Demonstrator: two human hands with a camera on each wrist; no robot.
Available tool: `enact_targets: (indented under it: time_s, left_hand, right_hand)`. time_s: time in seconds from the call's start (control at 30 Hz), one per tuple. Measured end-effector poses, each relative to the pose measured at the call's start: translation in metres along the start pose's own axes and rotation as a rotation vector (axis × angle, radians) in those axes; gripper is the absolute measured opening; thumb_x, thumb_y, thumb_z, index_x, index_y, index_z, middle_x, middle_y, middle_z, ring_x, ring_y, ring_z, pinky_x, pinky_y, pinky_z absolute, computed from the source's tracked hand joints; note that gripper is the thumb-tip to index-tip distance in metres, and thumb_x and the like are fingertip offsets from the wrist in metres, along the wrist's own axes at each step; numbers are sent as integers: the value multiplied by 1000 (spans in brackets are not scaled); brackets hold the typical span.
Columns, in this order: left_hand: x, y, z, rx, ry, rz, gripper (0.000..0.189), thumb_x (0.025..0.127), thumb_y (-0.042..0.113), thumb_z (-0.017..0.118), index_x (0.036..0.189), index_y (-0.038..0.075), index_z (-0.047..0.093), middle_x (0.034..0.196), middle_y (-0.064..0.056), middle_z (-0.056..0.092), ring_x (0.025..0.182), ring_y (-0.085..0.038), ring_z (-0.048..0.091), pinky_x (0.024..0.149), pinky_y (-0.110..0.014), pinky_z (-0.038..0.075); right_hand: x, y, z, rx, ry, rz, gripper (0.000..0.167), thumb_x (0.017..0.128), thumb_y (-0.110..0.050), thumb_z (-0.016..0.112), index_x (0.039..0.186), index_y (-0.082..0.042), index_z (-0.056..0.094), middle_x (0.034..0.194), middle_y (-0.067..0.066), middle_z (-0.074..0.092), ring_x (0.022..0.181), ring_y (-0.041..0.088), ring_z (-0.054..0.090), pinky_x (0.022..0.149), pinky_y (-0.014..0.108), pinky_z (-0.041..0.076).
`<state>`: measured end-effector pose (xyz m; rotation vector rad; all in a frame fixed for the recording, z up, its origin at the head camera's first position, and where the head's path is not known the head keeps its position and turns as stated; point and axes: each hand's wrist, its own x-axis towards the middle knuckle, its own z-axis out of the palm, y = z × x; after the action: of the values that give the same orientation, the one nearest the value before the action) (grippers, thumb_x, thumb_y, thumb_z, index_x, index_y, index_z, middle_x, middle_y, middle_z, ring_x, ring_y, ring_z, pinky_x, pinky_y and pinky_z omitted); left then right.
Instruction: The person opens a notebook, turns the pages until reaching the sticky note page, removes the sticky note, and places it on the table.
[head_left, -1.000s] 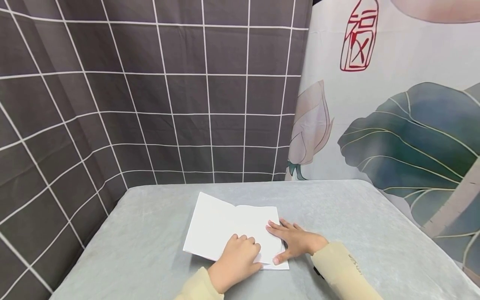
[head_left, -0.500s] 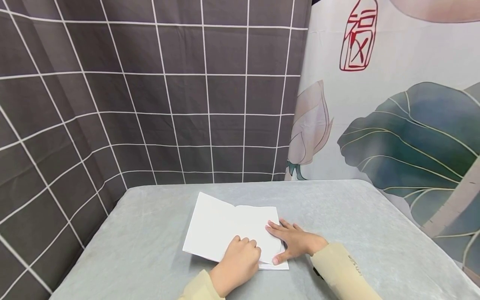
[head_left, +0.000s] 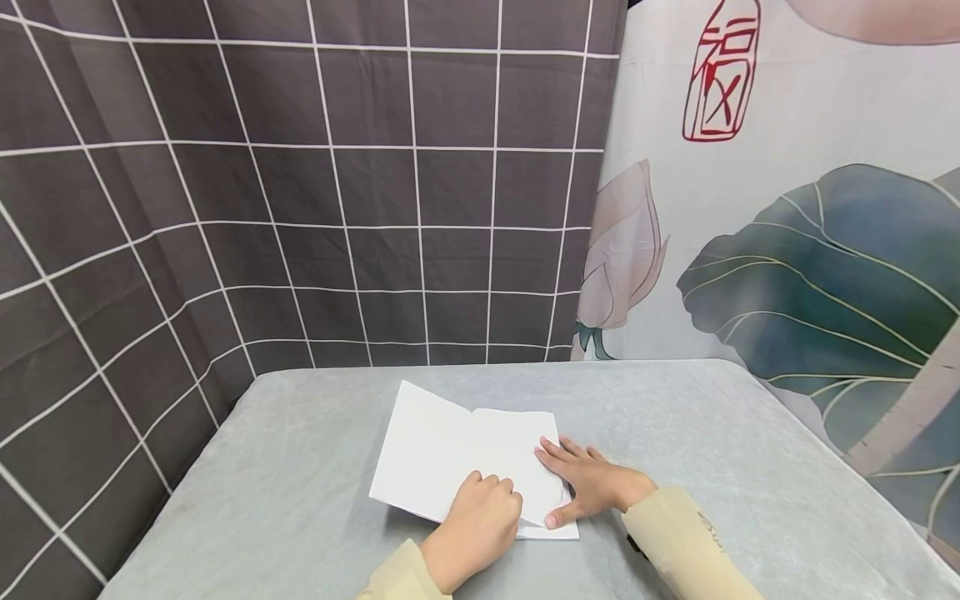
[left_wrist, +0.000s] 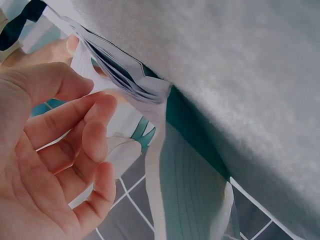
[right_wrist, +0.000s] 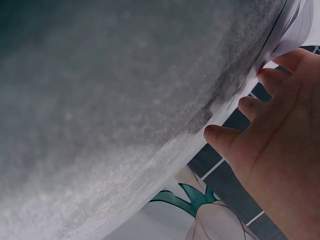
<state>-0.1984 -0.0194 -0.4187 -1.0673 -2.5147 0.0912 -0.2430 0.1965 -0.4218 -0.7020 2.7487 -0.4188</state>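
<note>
An open notebook (head_left: 427, 450) with blank white pages lies on the table, its left side tilted up off the surface. My left hand (head_left: 480, 525) lies over the lower middle of the pages, fingers curled. In the left wrist view, the thumb and index finger of the left hand (left_wrist: 65, 135) come together beside the notebook's page edges (left_wrist: 120, 75), with nothing visible between them. A lined leaf (left_wrist: 190, 185) of it slants down there. Fingers spread, my right hand (head_left: 592, 479) rests flat on the right page's outer edge. The right wrist view shows those fingers (right_wrist: 225, 137) stretched along the tabletop.
The notebook lies on a grey cloth-covered table (head_left: 315, 467). Behind it hangs a dark curtain (head_left: 375, 192) with a white grid. A white hanging (head_left: 645, 100) with lotus prints covers the right side.
My left hand has shifted slightly right and its thumb, which stuck out toward the right before, is now tucked out of sight in the head view. The right hand stays on the page.
</note>
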Motion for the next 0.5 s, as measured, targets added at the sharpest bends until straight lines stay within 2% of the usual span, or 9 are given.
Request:
enact_targets:
  time_s: [0.23, 0.4, 0.5]
  left_hand:
    - [-1, -4, 1, -22, 27, -30, 4, 75, 19, 72, 75, 15, 72, 65, 4, 62, 54, -5, 48, 54, -21, 35]
    - [-2, -10, -1, -51, 96, -67, 8, 73, 13, 70, 66, 14, 68, 59, 4, 58, 48, -6, 41, 49, -21, 25]
    - [-3, -13, -3, -98, 113, -88, 12, 72, 9, 68, 61, 14, 65, 55, 4, 56, 45, -5, 37, 47, -21, 24]
  right_hand:
    - [1, 1, 0, 5, 16, 1, 108, 69, -55, 77, 150, -2, 27, 158, 15, 23, 145, 42, 17, 111, 64, 16]
    - [1, 4, 0, 11, 45, -3, 114, 68, -54, 77, 148, 6, 23, 156, 23, 22, 145, 43, 17, 110, 65, 16]
    - [0, 5, 0, 12, 50, 9, 116, 69, -55, 77, 147, 9, 21, 156, 25, 21, 145, 43, 17, 111, 63, 16]
